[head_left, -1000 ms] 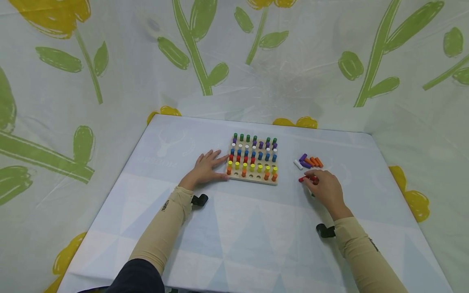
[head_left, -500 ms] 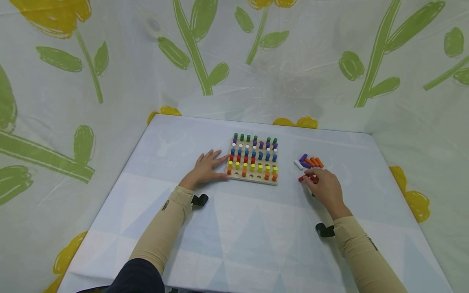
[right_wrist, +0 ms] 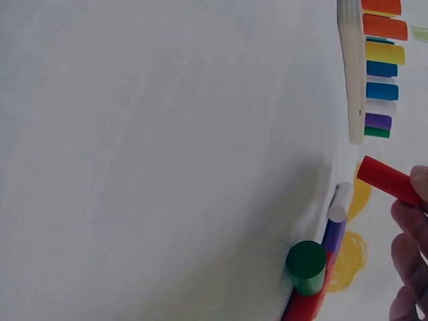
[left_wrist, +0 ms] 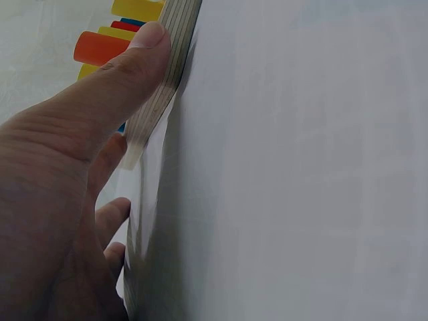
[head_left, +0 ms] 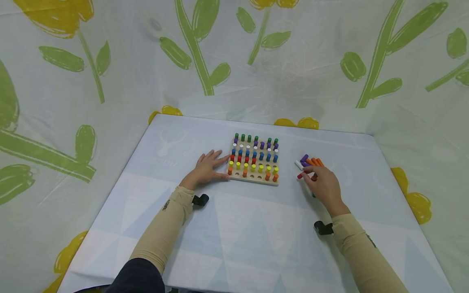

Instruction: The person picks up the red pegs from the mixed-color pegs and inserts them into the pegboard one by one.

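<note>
Spreading before me is a pale tabletop (head_left: 242,268) with light blue triangles (head_left: 254,236), and behind it hangs a white wall covering (head_left: 304,89) with green leaves (head_left: 61,59) and yellow flowers (head_left: 55,16). The wooden pegboard (head_left: 256,181) lies toward the far side, near the middle. The left hand (head_left: 205,169), fingers spread wide, touches its left edge. Farther right, the right hand (head_left: 325,188) pinches a red peg (right_wrist: 388,180), near some loose pegs (head_left: 315,161).
</note>
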Demonstrator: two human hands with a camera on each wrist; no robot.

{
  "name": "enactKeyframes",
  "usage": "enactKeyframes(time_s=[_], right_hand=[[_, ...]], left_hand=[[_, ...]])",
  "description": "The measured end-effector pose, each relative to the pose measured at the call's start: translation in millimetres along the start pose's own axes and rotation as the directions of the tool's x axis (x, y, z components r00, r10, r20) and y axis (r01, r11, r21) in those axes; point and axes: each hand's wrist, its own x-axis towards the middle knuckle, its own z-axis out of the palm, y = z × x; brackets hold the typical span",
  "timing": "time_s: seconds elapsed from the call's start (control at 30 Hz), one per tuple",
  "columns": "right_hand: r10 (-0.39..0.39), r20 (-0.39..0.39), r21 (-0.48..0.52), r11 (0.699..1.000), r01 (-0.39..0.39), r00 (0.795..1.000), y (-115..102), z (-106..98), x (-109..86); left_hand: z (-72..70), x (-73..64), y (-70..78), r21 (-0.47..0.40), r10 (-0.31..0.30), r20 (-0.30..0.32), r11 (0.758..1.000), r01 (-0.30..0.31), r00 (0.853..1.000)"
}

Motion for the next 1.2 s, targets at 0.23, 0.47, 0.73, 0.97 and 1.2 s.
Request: enactKeyframes(time_s=[0.23,0.47,0.73,0.97,1.2], right_hand=[[-0.048,-0.065,0.018,0.999,0.049,0.997,-2,2,2.5],[-0.068,-0.092,0.038,0.997,0.072,0.993,-7,1,4.1],[-0.053,-0.053,0.042,0.998,0.055,0.997,-15,0,6.8],[-0.055,-0.051,0.045,0.997,0.057,0.997,-19,3,8.6],[-0.079,-0.054,0.056,0.995,0.082,0.995,-22,7,12.8]], left_hand=[[0.0,0.0,-0.1,0.005,-0.004,0.000,1.000,0.004,1.000],[-0.5,0.6,-0.4,-0.004,-0.005,0.003,1.000,0.005,1.000],[1.6,1.5,-1.3,0.004,-0.006,0.004,1.000,0.006,1.000],[2.1,0.8,-1.2,0.003,-0.003,0.001,1.000,0.003,1.000],[2.0,1.2,-1.5,0.003,-0.003,0.000,1.000,0.003,1.000]])
